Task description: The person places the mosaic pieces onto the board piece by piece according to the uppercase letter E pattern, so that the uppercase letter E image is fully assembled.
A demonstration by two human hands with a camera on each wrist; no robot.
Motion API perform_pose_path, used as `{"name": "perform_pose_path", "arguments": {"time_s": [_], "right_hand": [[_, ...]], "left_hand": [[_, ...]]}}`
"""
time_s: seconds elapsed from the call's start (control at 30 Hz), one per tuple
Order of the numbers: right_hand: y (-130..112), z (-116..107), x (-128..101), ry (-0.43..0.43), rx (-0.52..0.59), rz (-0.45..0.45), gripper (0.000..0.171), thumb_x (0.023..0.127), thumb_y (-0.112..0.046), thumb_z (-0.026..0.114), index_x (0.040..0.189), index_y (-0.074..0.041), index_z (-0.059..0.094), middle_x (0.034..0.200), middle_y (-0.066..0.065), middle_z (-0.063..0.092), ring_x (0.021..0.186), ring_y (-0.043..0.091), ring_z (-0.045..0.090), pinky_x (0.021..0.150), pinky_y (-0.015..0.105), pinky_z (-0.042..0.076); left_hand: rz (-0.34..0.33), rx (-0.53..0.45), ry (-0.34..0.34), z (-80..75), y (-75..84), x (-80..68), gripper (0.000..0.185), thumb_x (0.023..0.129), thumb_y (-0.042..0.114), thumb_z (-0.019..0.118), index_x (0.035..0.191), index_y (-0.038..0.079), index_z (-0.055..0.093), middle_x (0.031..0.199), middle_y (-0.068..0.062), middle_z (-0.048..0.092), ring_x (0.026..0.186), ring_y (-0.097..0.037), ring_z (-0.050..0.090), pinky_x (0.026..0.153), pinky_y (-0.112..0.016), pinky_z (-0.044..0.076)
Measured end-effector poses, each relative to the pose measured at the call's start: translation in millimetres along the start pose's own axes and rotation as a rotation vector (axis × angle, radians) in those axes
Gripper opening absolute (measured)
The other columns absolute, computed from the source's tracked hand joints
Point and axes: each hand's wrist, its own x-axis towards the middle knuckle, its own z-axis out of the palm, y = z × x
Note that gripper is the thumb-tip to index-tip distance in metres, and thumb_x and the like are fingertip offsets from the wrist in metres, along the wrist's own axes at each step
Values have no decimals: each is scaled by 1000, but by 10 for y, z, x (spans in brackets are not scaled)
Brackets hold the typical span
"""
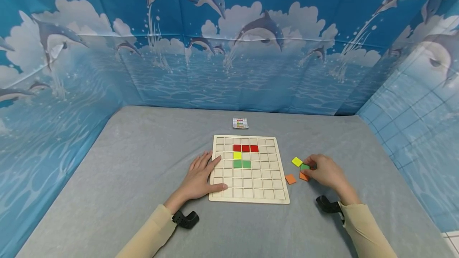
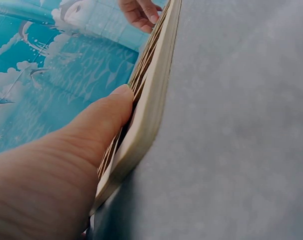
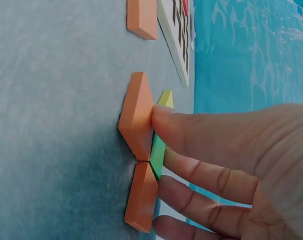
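A wooden grid board [image 1: 251, 194] lies on the grey table. Three red tiles [image 1: 245, 148], a yellow tile [image 1: 237, 155] and two green tiles [image 1: 242, 164] sit in its cells. My left hand [image 1: 211, 170] lies flat on the board's left edge, with its thumb [image 2: 111, 107] resting on the board [image 2: 154, 95]. Right of the board, my right hand [image 1: 309, 169] curls over a loose green tile [image 1: 305, 166]. Its fingertips [image 3: 164, 152] pinch that green tile [image 3: 158, 147], which lies on two orange tiles [image 3: 136, 117]. A loose yellow tile [image 1: 297, 161] lies just beside them.
Another orange tile [image 1: 291, 178] lies between the board and my right hand. A small pattern card [image 1: 240, 123] sits behind the board. Blue dolphin-print fabric walls [image 1: 229, 51] enclose the table on three sides.
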Motion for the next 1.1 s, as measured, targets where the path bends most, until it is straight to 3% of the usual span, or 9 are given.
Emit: {"name": "perform_pose_path", "arguments": {"time_s": [0.5,0.77,1.1], "right_hand": [[44,1,24,29,32,27,29,80,-23,77,94,-2,62,92,12,60,75,24,51,62,40,44],[57,62,7,138,29,-28,25,77,-20,80,88,-7,62,83,5,60,70,21,51,58,34,41],[-34,95,-26,185,42,-91,19,80,-16,77,88,-8,62,78,1,60,67,17,53,56,33,42]], "left_hand": [[-3,1,-1,-1,-4,11,93,80,68,59,152,18,27,156,-12,12,143,-25,3,110,-47,4],[-6,-4,-5,-18,25,12,93,80,65,61,152,17,27,156,-12,12,143,-25,3,110,-47,4],[-5,6,-4,-12,22,-6,92,80,65,61,152,18,26,156,-13,12,143,-27,3,110,-48,4]]}}
